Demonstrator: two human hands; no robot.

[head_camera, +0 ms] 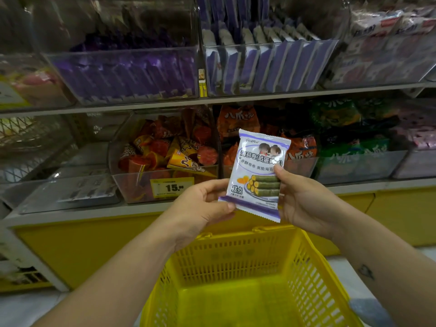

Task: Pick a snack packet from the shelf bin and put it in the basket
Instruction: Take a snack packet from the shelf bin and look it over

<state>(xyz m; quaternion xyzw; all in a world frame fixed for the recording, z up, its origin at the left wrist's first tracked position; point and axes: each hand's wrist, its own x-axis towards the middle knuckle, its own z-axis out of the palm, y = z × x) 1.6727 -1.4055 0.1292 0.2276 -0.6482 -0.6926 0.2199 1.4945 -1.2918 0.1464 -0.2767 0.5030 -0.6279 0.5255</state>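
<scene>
A white and purple snack packet [257,171] with green rolls printed on it is held upright in front of the shelves. My left hand [203,206] pinches its lower left corner. My right hand [304,199] grips its right edge, thumb on the front. Directly below stands a yellow plastic basket [306,267], with nothing visible inside. Matching purple packets fill a clear shelf bin [266,67] on the upper shelf.
The lower shelf holds a clear bin of orange cone snacks [165,156] with a yellow 15 price tag [172,187], an orange packet bin [238,121] and green packets [342,119]. A yellow shelf base [82,246] runs behind the basket.
</scene>
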